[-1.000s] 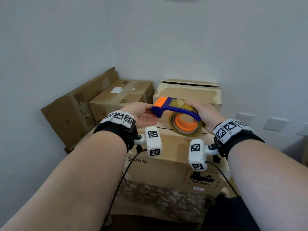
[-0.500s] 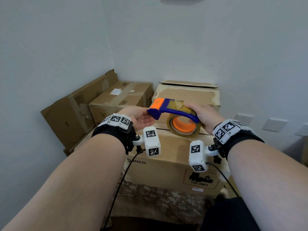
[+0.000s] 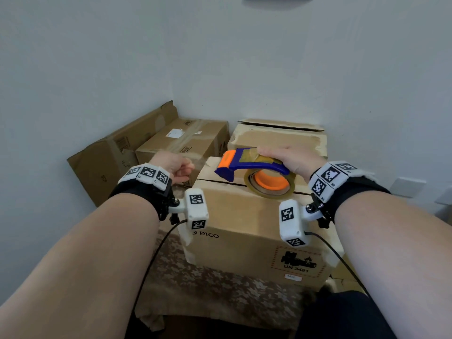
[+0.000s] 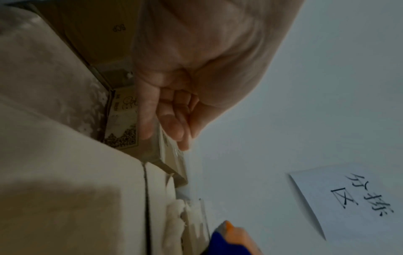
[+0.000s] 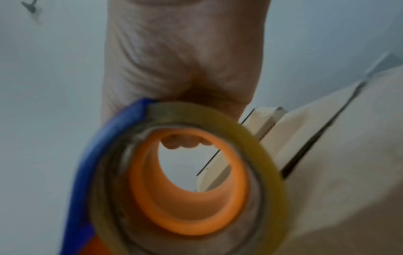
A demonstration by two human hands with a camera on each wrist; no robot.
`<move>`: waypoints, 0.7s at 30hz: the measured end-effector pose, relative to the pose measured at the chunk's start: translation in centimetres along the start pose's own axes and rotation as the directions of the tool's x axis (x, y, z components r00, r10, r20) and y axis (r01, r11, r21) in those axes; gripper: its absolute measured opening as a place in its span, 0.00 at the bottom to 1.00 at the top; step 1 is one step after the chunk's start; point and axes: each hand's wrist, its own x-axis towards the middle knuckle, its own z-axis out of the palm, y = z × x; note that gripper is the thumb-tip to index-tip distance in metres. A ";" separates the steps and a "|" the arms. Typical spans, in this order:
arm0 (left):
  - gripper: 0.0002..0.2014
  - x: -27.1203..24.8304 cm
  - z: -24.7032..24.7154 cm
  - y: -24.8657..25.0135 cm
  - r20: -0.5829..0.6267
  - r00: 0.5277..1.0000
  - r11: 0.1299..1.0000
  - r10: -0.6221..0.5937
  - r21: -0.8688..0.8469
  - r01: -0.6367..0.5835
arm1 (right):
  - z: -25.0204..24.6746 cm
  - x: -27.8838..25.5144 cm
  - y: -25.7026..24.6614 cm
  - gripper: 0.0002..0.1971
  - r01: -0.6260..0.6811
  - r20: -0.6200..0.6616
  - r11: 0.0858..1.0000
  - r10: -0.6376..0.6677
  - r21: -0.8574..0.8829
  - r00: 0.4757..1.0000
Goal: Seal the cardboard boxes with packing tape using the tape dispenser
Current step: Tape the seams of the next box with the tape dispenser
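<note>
At far left we see a flattened carton [image 3: 102, 167] against the wall, then a taped box [image 3: 186, 143]. Our left hand [image 3: 171, 167] hovers beside the near box [image 3: 244, 228], its fingers [image 4: 172, 127] curled and pinching a clear tape end, though blur leaves this uncertain. Our right hand [image 3: 291, 160] grips the dispenser [image 3: 247, 165] from above, fingers wrapped over its blue frame, holding the tape roll [image 3: 269, 184] on the near box's open seam. A rear box [image 3: 278, 138] stands behind it.
</note>
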 end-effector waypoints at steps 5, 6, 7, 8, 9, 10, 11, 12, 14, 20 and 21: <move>0.07 1.0 -1.0 -1.9 0.029 0.999 0.999 -0.024 0.025 0.023 | 1.4 0.3 -2.0 0.19 -0.005 0.053 0.990 0.012 -0.140 0.999; 0.07 1.0 -1.1 -2.0 0.039 0.999 0.999 -0.030 0.021 0.029 | 1.7 0.5 -2.2 0.18 -0.006 0.057 0.986 0.015 -0.166 0.998; 0.07 1.0 -1.4 -2.2 0.044 0.998 0.999 -0.034 0.013 0.034 | 2.0 0.7 -2.4 0.18 -0.004 0.058 0.981 0.016 -0.195 0.998; 0.07 1.1 -1.7 -2.3 0.047 0.998 0.999 -0.034 0.009 0.034 | 2.3 1.0 -2.6 0.18 -0.005 0.051 0.975 0.016 -0.221 0.999; 0.06 1.1 -1.9 -2.4 0.053 0.998 0.999 -0.033 0.009 0.033 | 2.6 1.1 -2.9 0.18 -0.005 0.039 0.971 0.015 -0.239 0.999; 0.06 1.2 -2.1 -2.5 0.059 0.998 0.999 -0.036 0.008 0.035 | 2.9 1.2 -3.2 0.18 -0.007 0.028 0.968 0.015 -0.252 0.999; 0.05 1.2 -2.4 -2.6 0.064 0.997 0.999 -0.045 0.010 0.045 | 3.1 1.3 -3.5 0.18 -0.009 0.021 0.962 0.016 -0.272 1.000; 0.05 1.3 -2.6 -2.7 0.072 0.996 0.998 -0.057 0.014 0.056 | 3.4 1.4 -3.8 0.18 -0.014 0.016 0.954 0.020 -0.299 1.000; 0.05 1.4 -3.0 -3.0 0.088 0.993 0.997 -0.079 0.022 0.077 | 3.9 1.6 -4.2 0.18 -0.030 0.009 0.935 0.035 -0.353 0.999; 0.12 1.7 -3.4 -3.9 0.184 0.978 0.995 -0.098 -0.007 0.100 | 5.1 1.9 -5.1 0.18 -0.056 -0.021 0.881 0.052 -0.469 0.998; 0.14 1.9 -3.4 -4.0 0.201 0.975 0.995 -0.097 -0.017 0.103 | 5.2 1.8 -5.2 0.17 -0.059 -0.024 0.875 0.054 -0.481 0.998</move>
